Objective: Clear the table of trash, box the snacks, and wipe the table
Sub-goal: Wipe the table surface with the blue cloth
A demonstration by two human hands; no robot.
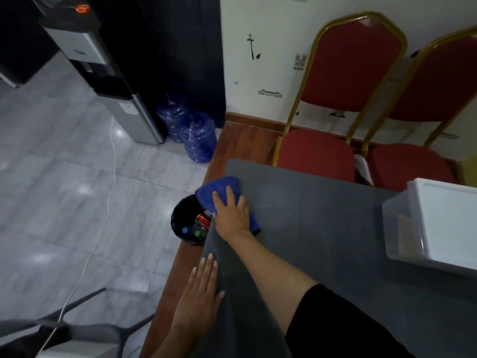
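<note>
A blue cloth (224,190) lies at the left edge of the grey table (322,228), near its far corner. My right hand (232,213) presses flat on the cloth with straight fingers. My left hand (200,293) rests flat with straight fingers against the table's left edge, nearer to me. Below that edge stands a black trash bin (184,218) holding a red can and bottles. A white lidded plastic box (436,226) sits on the table at the right.
Two red chairs with gold frames (335,99) stand behind the table's far side. Blue water jugs (196,135) and a water dispenser (116,81) stand at the back left. A white cable (103,215) crosses the tiled floor. A grey chair (77,329) is at bottom left.
</note>
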